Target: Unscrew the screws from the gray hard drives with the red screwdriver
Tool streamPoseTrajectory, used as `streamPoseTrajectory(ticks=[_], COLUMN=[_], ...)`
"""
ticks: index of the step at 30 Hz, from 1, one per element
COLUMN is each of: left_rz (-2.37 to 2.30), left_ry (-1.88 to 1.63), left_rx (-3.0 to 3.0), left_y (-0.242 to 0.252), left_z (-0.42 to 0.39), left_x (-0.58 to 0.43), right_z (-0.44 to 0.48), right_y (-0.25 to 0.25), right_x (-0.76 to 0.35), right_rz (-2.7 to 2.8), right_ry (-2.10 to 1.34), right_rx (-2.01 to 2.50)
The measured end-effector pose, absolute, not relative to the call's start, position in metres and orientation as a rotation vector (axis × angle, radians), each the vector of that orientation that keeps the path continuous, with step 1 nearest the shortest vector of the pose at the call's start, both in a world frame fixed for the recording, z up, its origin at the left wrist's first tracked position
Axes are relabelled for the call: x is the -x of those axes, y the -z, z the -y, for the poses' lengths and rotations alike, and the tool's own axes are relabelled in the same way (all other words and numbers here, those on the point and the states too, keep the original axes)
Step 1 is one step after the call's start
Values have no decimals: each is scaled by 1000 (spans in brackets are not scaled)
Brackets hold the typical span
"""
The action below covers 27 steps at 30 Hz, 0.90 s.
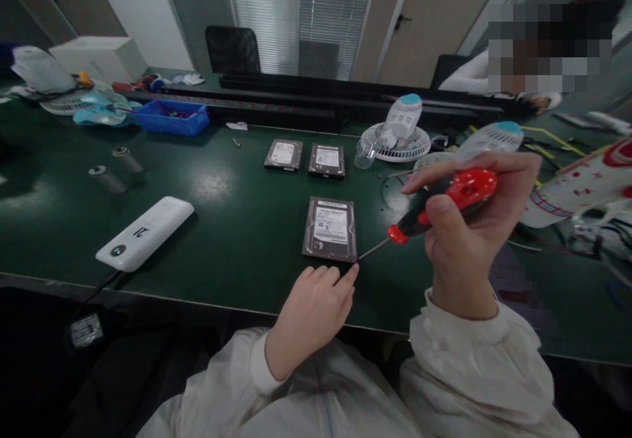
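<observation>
A hard drive (330, 228) lies label up on the green table (237, 227) in front of me. My right hand (467, 227) is wrapped round a red and black screwdriver (434, 211), whose thin shaft slants down to the drive's near right corner. My left hand (316, 306) rests just below the drive, fingers curled, with the fingertips pinched at the screwdriver's tip. I cannot make out whether anything is between those fingertips.
Two more hard drives (283, 155) (326, 161) lie farther back. A white power bank (145, 232) lies at left, near two metal cylinders (106, 178). A blue bin (170, 116) and small white fans (395, 136) stand behind. Another person's sleeve (469, 72) shows at far right.
</observation>
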<state>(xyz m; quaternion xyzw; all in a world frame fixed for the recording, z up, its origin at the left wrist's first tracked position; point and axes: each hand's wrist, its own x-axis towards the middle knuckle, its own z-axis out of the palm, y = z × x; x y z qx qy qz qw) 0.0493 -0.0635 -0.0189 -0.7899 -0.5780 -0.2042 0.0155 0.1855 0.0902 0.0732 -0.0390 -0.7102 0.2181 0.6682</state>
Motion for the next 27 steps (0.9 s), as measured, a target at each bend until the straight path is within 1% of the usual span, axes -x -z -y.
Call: streamPoseTrajectory(ticks=[6,15,18,22,27], left_rz=[1806,1817,1825,1817,1808], left_ry=[634,630,631,627,622], left_rx=[2472,2489,2493,2497,2491], left_y=[19,18,18,18,18], left_z=[63,63,64,64,63], left_x=[-49,-48,-48,-48,-48], right_z=[-91,-87,-86,-83,-80], right_y=[-72,-69,-69,-71,-72], right_x=[-183,-181,-184,-186,-184], right_rz=[1600,1629,1678,1679,1625], right_ry=[-553,-852,-803,-632,-629], right_rx=[129,155,186,151,198])
